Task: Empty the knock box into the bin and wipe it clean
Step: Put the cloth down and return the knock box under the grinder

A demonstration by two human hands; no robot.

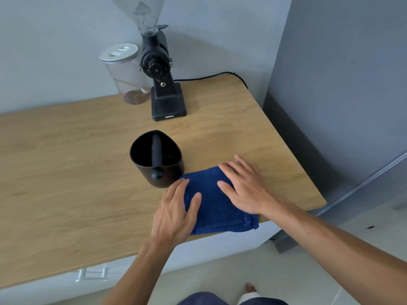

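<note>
from the head view, looking down: the knock box (156, 158) stands upright on the wooden table (66, 172), black, its knock bar running front to back across the open mouth. the inside looks dark and bare, though it is too shadowed to say whether any grounds cling there. just beside it, at its right front and touching or nearly so, lies a folded blue cloth (217, 208) close to the table's front edge, one corner hanging a little over.

both hands lie flat on that cloth. the left hand (176, 213) rests on its left edge, fingers (196, 200) loosely spread, thumb laid on the cloth. the right hand (244, 188) presses on the far right part, fingers spread wide. neither is pinching anything.

behind stand a black coffee grinder (164, 84) and a glass jar (127, 73) with a white lid. no bin shows.

i'd judge this the cloth stage: the cloth is being smoothed or gathered. next, one hand would need to take hold of the cloth while the other steadies the knock box, then work the cloth inside around the bar.
</note>
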